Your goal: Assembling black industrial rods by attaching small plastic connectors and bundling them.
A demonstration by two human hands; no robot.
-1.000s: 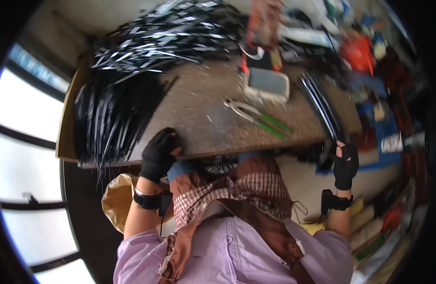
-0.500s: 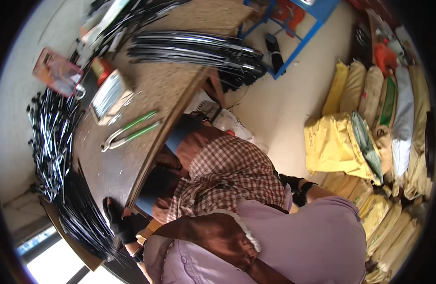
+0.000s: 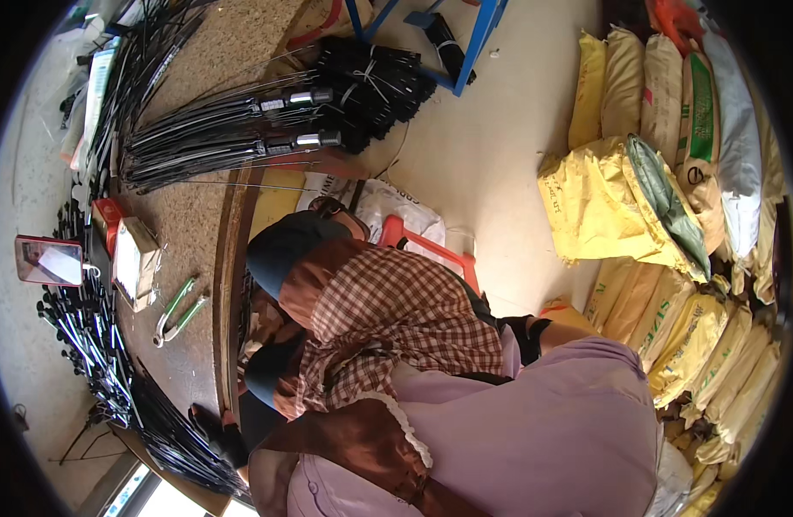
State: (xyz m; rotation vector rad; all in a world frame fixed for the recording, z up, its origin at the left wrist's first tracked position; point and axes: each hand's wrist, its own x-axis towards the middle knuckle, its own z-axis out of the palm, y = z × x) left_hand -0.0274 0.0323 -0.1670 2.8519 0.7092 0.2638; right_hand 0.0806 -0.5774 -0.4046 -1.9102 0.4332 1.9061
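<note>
My left hand [image 3: 218,433], in a black fingerless glove, rests at the near edge of the worktable [image 3: 177,370]. Its thumb and finger are apart and hold nothing visible. Beside it lies a fan of thin black cables or rods [image 3: 168,435]. Farther up the tabletop is a hand tool with green handles [image 3: 188,319], touched by no hand. My right hand [image 3: 524,334], also black-gloved, is low at my right side, by the checked cloth [image 3: 388,297] over my lap. Its fingers are hidden.
Bundled black cables [image 3: 185,155] extend over the table's far edge. A small carton [image 3: 136,263] and a phone [image 3: 50,261] are at the left. A red plastic stool [image 3: 431,246] and blue metal frame [image 3: 474,43] stand beyond. Stacked sacks [image 3: 698,112] line the right.
The whole view has turned and shifted, bringing the table further left and revealing the red stool and more of the cable bundles. My hands stay in about the same places.
</note>
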